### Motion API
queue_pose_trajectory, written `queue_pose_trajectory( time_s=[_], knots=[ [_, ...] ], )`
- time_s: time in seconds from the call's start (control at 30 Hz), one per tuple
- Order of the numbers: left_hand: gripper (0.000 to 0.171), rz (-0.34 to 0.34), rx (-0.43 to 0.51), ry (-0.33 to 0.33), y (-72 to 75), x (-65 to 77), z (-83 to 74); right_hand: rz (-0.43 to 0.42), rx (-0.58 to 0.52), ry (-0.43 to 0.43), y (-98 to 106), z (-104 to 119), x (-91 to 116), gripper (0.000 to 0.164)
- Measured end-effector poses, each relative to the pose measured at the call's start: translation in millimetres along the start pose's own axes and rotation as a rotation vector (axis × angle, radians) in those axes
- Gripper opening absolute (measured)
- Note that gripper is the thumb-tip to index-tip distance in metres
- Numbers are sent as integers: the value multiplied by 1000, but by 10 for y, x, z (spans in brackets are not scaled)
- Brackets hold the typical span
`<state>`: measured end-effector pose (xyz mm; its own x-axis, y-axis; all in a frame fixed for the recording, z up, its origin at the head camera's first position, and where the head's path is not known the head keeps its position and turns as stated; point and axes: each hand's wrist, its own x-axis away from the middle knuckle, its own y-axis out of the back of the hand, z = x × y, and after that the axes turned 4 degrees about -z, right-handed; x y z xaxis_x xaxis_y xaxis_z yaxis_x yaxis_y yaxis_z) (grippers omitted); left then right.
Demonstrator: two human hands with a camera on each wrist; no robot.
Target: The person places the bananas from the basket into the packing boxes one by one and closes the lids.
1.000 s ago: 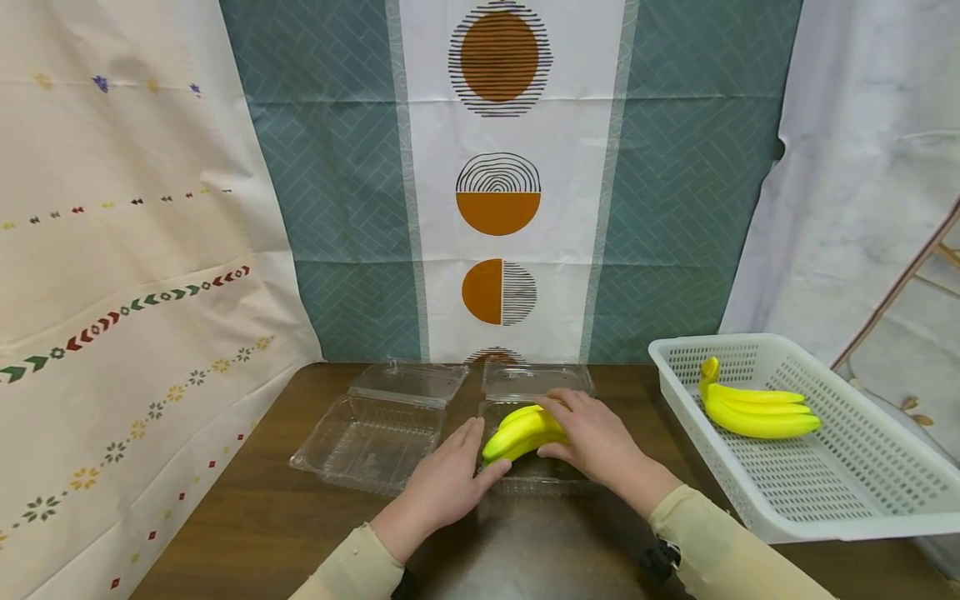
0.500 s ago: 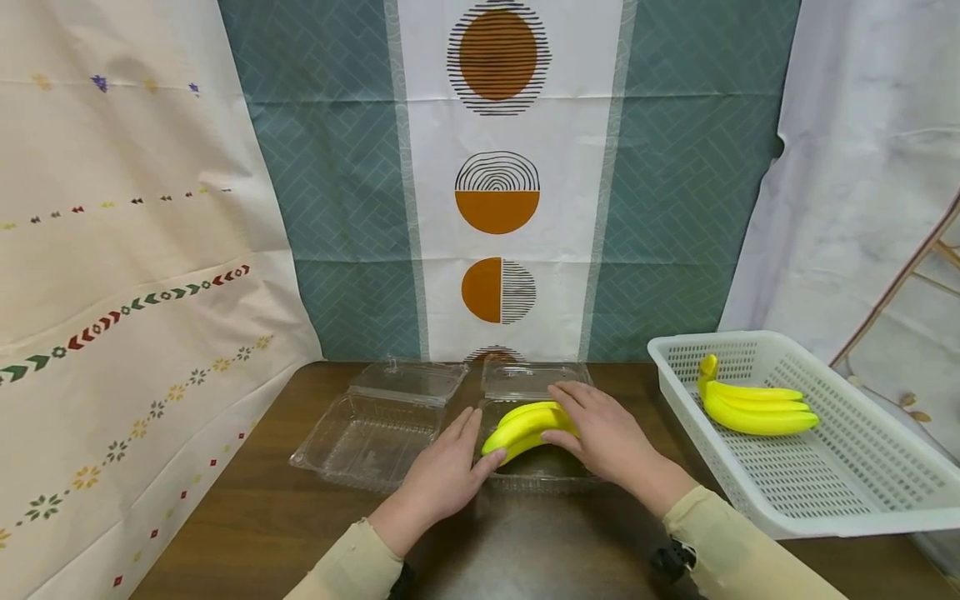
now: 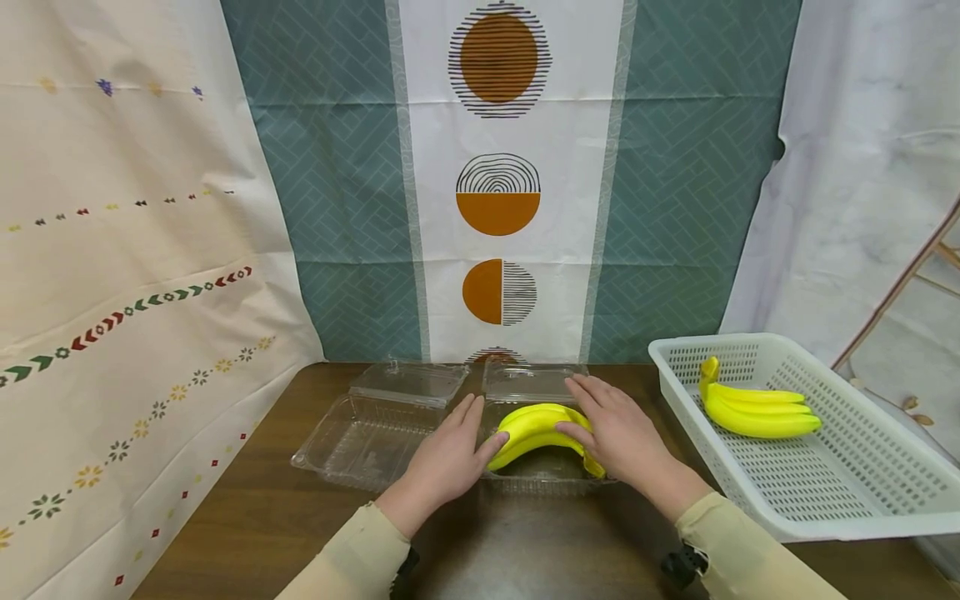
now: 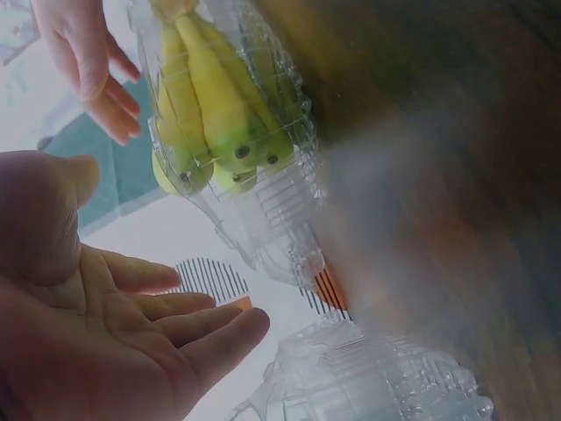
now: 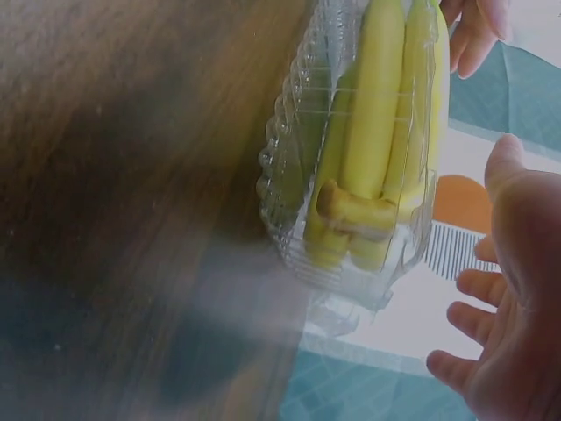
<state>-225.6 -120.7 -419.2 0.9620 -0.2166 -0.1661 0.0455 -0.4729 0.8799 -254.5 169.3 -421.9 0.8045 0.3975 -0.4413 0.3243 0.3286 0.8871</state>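
A bunch of yellow bananas (image 3: 536, 429) lies in the base of the right-hand clear plastic clamshell container (image 3: 540, 484), whose lid is folded back. In the left wrist view, the green tips of the bananas (image 4: 223, 132) show through the clear wall. The stem end of the bananas (image 5: 372, 132) faces the right hand in the right wrist view. My left hand (image 3: 447, 460) is by the tips, fingers extended. My right hand (image 3: 624, 435) is at the stem end, fingers likewise extended. Both wrist views show the palms apart from the fruit.
A second clear clamshell (image 3: 367, 442) stands with its lid back on the left of the wooden table (image 3: 247, 500). To the right is a white perforated basket (image 3: 825, 492) holding another banana bunch (image 3: 761, 410). A patterned cloth (image 3: 510, 208) hangs behind.
The bananas have turned and settled lower in the right-hand container, their stem end now uncovered. My right hand has loosened and moved off to the right. The left hand stays near the tips.
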Motion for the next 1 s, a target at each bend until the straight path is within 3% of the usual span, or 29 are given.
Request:
queue_pose_trajectory(
  time_s=[0.27,1.0],
  knots=[
    [87,-20,14,7,-16,-111,-49,14,7,-36,26,-65,20,81],
    [86,-26,-135,4,3,-422,-32,3,27,-103,-22,-288,-36,77]
  ],
)
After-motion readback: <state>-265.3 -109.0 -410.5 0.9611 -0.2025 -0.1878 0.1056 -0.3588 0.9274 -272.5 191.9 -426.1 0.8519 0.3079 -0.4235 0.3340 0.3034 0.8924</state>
